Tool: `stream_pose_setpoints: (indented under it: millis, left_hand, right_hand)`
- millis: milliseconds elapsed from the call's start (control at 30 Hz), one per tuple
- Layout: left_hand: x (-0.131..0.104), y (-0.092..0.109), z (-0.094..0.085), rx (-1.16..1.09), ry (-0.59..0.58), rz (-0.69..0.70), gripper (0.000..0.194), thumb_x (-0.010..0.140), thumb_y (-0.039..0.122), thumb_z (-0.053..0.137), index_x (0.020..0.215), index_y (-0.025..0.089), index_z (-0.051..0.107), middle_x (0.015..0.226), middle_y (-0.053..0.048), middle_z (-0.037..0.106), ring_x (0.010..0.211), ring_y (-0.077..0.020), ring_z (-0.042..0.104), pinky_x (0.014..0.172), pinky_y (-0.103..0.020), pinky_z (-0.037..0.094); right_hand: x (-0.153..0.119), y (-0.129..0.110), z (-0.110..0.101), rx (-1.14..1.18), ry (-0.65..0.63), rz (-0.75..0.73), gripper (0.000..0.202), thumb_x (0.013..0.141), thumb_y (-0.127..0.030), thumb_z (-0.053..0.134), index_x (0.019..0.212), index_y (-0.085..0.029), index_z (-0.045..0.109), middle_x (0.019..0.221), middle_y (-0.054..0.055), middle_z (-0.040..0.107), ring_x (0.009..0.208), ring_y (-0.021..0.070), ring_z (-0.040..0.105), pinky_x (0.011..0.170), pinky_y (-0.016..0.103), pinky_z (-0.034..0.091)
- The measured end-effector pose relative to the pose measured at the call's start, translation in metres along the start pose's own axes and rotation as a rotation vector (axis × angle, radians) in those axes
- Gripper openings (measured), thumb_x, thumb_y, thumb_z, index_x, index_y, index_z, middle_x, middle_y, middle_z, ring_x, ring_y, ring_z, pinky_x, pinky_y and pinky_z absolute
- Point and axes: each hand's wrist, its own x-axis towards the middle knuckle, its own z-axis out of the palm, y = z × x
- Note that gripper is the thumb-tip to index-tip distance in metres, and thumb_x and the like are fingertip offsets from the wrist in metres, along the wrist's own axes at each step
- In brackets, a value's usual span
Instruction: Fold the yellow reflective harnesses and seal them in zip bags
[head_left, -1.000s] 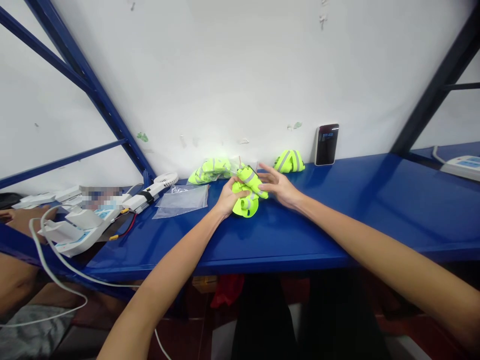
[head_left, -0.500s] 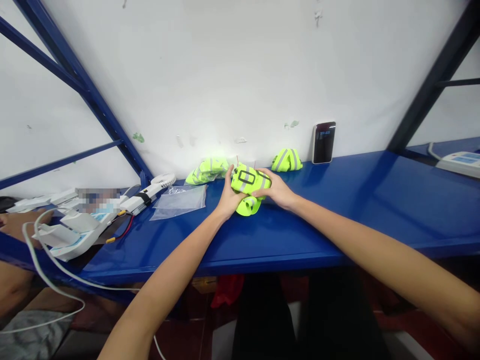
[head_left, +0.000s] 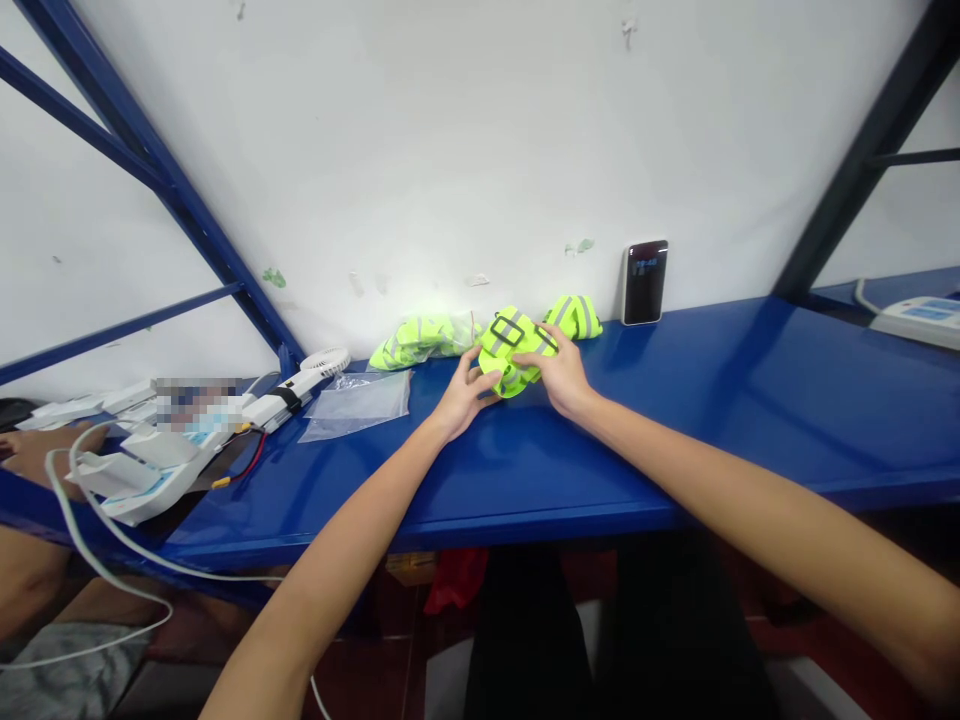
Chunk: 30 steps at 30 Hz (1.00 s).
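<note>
yellow-green fabric bundle (head_left: 517,338) is held over the tabletop (head_left: 540,480) at twelve o'clock, clamped by right hand (head_left: 568,378) fingers (head_left: 559,337); left hand (head_left: 459,402) closure cannot be told. judged light, soft; best gripped by folded sides.

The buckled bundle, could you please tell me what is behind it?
Behind the buckled bundle, a bagged bundle shows at left, a striped bundle at right, and the wall beyond; anything directly behind is hidden.
</note>
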Motion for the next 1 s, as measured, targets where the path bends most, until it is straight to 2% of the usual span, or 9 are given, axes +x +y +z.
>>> stream_pose_setpoints:
  millis: [33,100,267,467,600,733,867,1000]
  left_hand:
    - [0.0,-0.003,0.002,0.05,0.013,0.006,0.067,0.062,0.026,0.082,0.121,0.029,0.05,0.105,-0.002,0.064,0.096,-0.0197,0.063,0.085,-0.038,0.05]
    - [0.002,-0.006,0.005,0.13,0.057,0.021,0.066,0.059,0.024,0.084,0.118,0.025,0.054,0.104,-0.004,0.065,0.094,-0.0196,0.064,0.084,-0.037,0.051]
    - [0.008,-0.005,-0.002,0.16,0.107,0.033,0.039,0.064,0.028,0.081,0.097,0.014,0.065,0.099,-0.007,0.069,0.088,-0.018,0.066,0.081,-0.031,0.051]
    - [0.01,-0.002,-0.008,0.064,0.065,0.059,0.036,0.069,0.034,0.079,0.098,0.016,0.07,0.101,-0.006,0.07,0.097,-0.0185,0.064,0.09,-0.034,0.048]
    - [0.011,-0.003,-0.007,0.003,0.097,0.136,0.034,0.071,0.041,0.076,0.092,0.016,0.071,0.102,-0.007,0.071,0.101,-0.0197,0.063,0.092,-0.035,0.047]
    - [0.012,-0.002,-0.007,-0.033,0.104,0.158,0.033,0.07,0.041,0.078,0.09,0.016,0.071,0.102,-0.007,0.071,0.101,-0.0182,0.063,0.093,-0.033,0.045]
    - [0.011,0.0,-0.007,-0.061,0.064,0.131,0.032,0.069,0.04,0.078,0.091,0.018,0.069,0.099,-0.004,0.07,0.095,-0.0159,0.063,0.091,-0.032,0.046]
    - [0.009,0.0,-0.007,-0.094,0.048,0.083,0.029,0.069,0.033,0.077,0.091,0.019,0.066,0.095,-0.002,0.068,0.086,-0.0145,0.062,0.08,-0.028,0.047]
  right_hand:
    - [0.001,-0.001,-0.001,-0.04,0.02,-0.025,0.052,0.058,-0.028,0.072,0.108,-0.021,0.057,0.099,0.003,0.067,0.092,0.0234,0.063,0.081,0.037,0.052]
    - [0.001,-0.003,-0.002,-0.106,0.045,-0.063,0.047,0.056,-0.027,0.073,0.1,-0.02,0.057,0.091,0.001,0.066,0.085,0.0218,0.062,0.077,0.036,0.051]
    - [0.004,-0.003,-0.003,-0.105,0.073,-0.072,0.046,0.052,-0.026,0.075,0.092,-0.021,0.052,0.082,-0.001,0.063,0.077,0.0203,0.061,0.072,0.034,0.051]
    - [0.009,-0.001,-0.006,0.016,0.084,-0.033,0.051,0.054,-0.026,0.075,0.098,-0.022,0.048,0.09,0.002,0.065,0.084,0.0225,0.063,0.077,0.037,0.052]
    - [0.01,0.0,-0.007,-0.032,0.099,-0.039,0.051,0.055,-0.028,0.074,0.098,-0.021,0.049,0.09,0.002,0.064,0.084,0.0224,0.063,0.076,0.037,0.052]
    - [0.011,0.001,-0.007,-0.089,0.129,-0.052,0.051,0.055,-0.028,0.074,0.099,-0.02,0.051,0.087,0.002,0.064,0.082,0.0224,0.062,0.075,0.036,0.051]
    - [0.012,0.0,-0.008,-0.061,0.112,-0.022,0.054,0.054,-0.029,0.074,0.102,-0.021,0.049,0.091,0.003,0.065,0.086,0.024,0.063,0.078,0.038,0.052]
    - [0.01,-0.002,-0.006,-0.029,0.106,-0.018,0.054,0.054,-0.029,0.074,0.101,-0.021,0.05,0.091,0.003,0.065,0.086,0.0236,0.063,0.078,0.037,0.052]
